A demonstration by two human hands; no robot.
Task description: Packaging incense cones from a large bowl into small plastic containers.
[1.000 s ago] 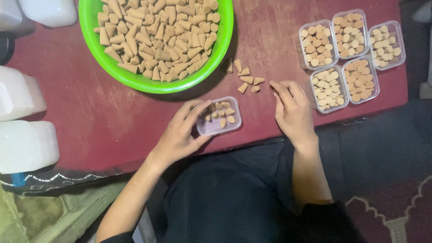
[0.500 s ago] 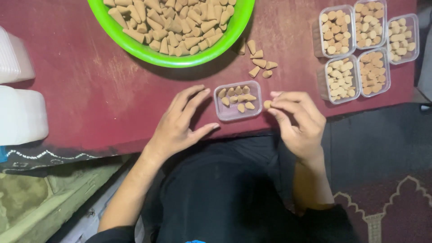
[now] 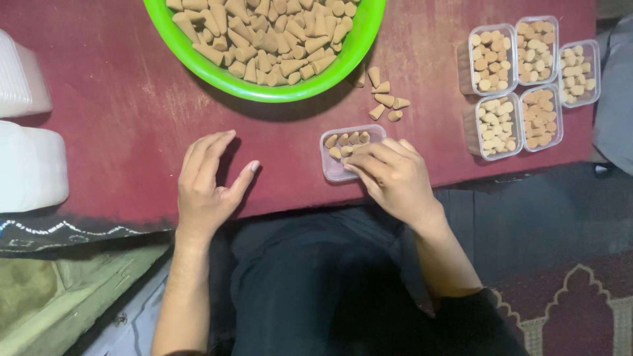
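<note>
Single view, head-mounted camera, looking almost straight down over the person's lap onto the front edge of a dark red table [image 3: 119, 112]. Frame top points away from the person; frame bottom takes in the dark clothing over the lap and a patterned rug [image 3: 580, 296]. Range is close: both forearms enter from the bottom edge. A green bowl [image 3: 217, 69] is cut by the top edge, white containers [image 3: 26, 165] by the left. No second view, so no shared area.
</note>
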